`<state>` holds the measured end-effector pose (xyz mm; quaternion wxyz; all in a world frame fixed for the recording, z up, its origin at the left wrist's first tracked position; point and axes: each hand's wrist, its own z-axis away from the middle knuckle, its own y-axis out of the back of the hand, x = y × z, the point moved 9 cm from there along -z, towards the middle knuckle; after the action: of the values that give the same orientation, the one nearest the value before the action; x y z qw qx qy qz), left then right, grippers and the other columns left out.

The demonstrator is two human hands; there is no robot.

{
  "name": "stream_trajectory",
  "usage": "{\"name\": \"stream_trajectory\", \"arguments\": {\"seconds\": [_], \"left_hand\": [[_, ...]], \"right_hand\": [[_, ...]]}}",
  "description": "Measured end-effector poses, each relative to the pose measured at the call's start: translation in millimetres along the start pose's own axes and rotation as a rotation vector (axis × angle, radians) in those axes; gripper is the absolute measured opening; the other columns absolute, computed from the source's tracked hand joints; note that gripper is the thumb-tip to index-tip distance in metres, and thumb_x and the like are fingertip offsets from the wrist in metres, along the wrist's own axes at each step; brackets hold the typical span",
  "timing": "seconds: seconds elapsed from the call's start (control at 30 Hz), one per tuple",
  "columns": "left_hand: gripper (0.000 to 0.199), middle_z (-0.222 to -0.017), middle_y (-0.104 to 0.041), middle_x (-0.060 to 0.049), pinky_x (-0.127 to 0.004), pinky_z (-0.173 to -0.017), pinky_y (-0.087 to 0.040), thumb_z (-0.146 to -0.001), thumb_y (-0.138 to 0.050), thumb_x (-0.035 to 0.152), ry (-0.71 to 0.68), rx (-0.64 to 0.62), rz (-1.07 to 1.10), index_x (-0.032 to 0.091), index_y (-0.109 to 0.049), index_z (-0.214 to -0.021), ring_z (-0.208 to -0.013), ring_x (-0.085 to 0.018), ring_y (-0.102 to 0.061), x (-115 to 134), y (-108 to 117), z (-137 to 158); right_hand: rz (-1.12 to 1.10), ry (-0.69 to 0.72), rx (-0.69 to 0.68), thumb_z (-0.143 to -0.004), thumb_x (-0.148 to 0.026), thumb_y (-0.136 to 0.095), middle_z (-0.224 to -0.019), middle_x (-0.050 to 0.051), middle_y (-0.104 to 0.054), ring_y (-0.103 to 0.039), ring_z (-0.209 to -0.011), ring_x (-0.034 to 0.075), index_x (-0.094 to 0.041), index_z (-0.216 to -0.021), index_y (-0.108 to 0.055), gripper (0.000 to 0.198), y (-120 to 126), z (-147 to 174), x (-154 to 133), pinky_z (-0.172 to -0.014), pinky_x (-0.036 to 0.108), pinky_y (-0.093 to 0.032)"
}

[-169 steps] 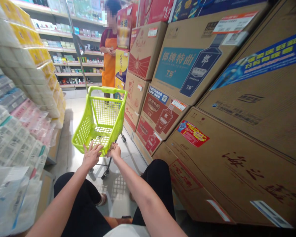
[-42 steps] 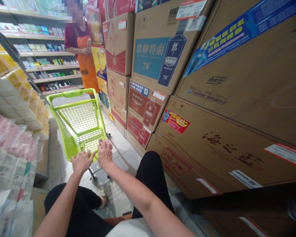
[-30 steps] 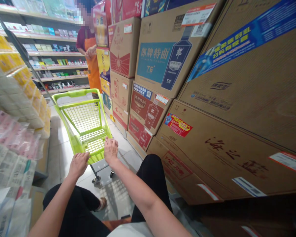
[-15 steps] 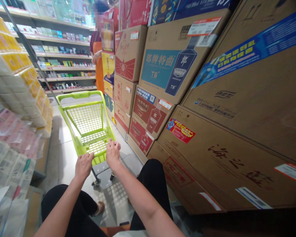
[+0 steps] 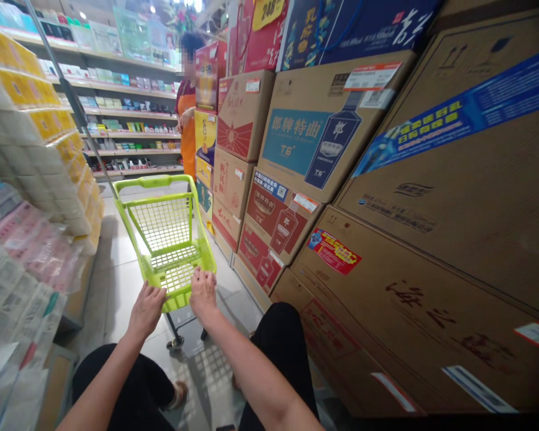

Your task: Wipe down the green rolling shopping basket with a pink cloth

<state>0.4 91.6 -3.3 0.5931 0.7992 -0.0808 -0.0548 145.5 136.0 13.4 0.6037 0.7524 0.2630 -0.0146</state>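
Observation:
A lime-green shopping cart [image 5: 166, 222] with a mesh basket stands in front of my legs, and the floor shows through its grid. At the left of the basket's near edge, my left hand [image 5: 148, 307] is closed with its fingers curled over the rim. My right hand [image 5: 203, 292] grips the same rim further right, its knuckles up and its fingertips hidden inside the edge. Both arms reach forward between my bent knees. Below the basket, a dark leg and a caster [image 5: 175, 343] are visible.
Stacked cartons [image 5: 296, 143] line the right side closely. On the left are packs of yellow-and-white paper goods [image 5: 40, 120] and pink packs [image 5: 40, 239]. A person in an orange apron [image 5: 188, 134] stands ahead by the cartons, before stocked shelves [image 5: 135, 114]. A thin pole [image 5: 67, 90] rises left of the cart.
The view has tilted up slightly, so the cart, cartons and person sit lower in the picture. Both hands keep their grip on the cart's rim.

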Motion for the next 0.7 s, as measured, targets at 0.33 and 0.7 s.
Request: {"name": "stream_trajectory", "arguments": {"seconds": [0.33, 0.7], "left_hand": [[0.025, -0.108, -0.068, -0.011, -0.049, -0.122, -0.031, -0.099, -0.043, 0.034, -0.069, 0.057, 0.047, 0.022, -0.064, -0.1, -0.128, -0.03, -0.053, -2, -1, 7], [0.059, -0.142, -0.054, -0.02, -0.048, -0.115, -0.035, -0.093, -0.044, 0.022, 0.157, 0.121, 0.19, 0.018, -0.034, -0.15, -0.14, -0.03, -0.043, -17, -26, 16]], "right_hand": [[0.018, -0.039, 0.02, -0.088, -0.003, -0.048, -0.123, 0.019, -0.062, -0.053, -0.107, 0.027, -0.01, -0.145, -0.051, 0.058, 21, 0, 30, -0.091, 0.04, -0.048], [0.069, 0.171, -0.001, -0.098, -0.012, -0.045, -0.112, 0.018, -0.066, -0.054, -0.105, 0.031, -0.011, -0.133, -0.061, 0.038, -22, 18, -85, -0.082, 0.047, -0.052]]}}
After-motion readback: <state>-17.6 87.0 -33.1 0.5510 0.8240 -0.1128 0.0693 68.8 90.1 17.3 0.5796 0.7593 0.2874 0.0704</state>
